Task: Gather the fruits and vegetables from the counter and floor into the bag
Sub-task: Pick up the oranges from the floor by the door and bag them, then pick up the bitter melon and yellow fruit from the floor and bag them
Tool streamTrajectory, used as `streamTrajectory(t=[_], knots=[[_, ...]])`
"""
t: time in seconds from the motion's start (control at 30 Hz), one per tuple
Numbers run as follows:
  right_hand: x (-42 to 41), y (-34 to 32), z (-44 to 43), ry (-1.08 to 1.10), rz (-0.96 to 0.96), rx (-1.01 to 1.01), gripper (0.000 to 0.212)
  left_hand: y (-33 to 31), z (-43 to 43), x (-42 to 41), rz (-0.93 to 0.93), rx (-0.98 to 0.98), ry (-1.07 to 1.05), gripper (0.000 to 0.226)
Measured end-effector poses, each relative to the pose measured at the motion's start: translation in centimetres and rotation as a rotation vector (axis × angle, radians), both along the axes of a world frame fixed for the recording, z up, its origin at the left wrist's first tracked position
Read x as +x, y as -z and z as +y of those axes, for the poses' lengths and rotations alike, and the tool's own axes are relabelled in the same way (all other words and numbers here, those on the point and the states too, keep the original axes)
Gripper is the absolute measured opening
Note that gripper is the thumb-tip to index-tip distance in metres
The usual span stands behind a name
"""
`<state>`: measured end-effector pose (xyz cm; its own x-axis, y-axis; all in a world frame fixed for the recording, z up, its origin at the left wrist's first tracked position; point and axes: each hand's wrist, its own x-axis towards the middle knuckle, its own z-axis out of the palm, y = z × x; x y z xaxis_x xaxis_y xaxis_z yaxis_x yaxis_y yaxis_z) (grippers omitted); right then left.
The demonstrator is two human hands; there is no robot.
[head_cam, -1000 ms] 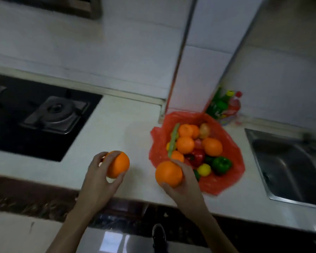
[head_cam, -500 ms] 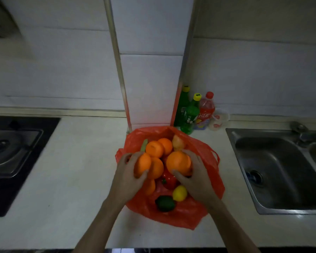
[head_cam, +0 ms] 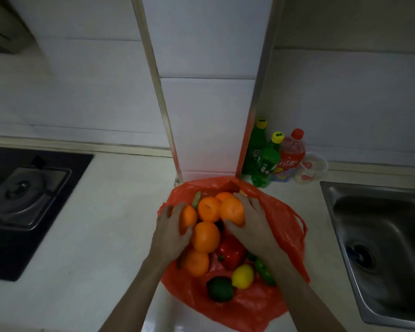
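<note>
Head view: the red bag (head_cam: 282, 213) lies open on the desk (head_cam: 106, 224), holding oranges (head_cam: 206, 237), a red pepper (head_cam: 231, 251) and a lemon (head_cam: 242, 275). The left hand (head_cam: 170, 227) curls round the leftmost orange (head_cam: 189, 218), and the right hand (head_cam: 253, 222) grips the rightmost orange (head_cam: 233, 210), both over the pile. Bottles (head_cam: 266, 161) stand behind the bag, and a sink (head_cam: 381, 236) lies to the right.

- Dim overall; grey, underexposed cast over the wall tiles (head_cam: 82, 92) and counter (head_cam: 106, 224).
- Light soft and even, no hard shadows; source cannot be told.
- Faint sheen on the sink (head_cam: 381, 224) at right and the hob plate (head_cam: 27, 195) at left.
- Red bag (head_cam: 285, 224) throws a reddish tint up the pillar (head_cam: 243, 149) edge behind it.
- Wide-angle bending: pillar edges lean, the far counter line curves toward the sides.
- Upper left corner dark and smeared; centre fairly sharp, fine detail soft.
</note>
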<state>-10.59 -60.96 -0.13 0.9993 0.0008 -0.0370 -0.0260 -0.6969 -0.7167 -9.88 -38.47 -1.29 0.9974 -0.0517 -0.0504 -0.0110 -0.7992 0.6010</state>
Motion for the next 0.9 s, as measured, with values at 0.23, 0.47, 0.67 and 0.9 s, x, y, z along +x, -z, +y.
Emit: streamTrajectory(t=[0.23,0.47,0.67,0.9], knots=[[0.2,0.1,-0.1,-0.003,0.055,-0.074,0.075,-0.4,0.2,0.5,0.034,0.043,0.002,0.063],[-0.6,-0.5,-0.4,-0.007,0.04,-0.1,0.066,-1.9,1.6,-0.7,0.025,0.066,0.034,0.065],[-1.3,-2.3,1.8,-0.075,-0.054,-0.08,0.057,-4.0,5.5,-3.2,-0.05,0.057,0.004,0.059],[-2.5,-5.1,10.7,-0.303,-0.176,-0.045,0.051,-6.8,15.0,-9.5,-0.102,0.132,-0.188,0.055]])
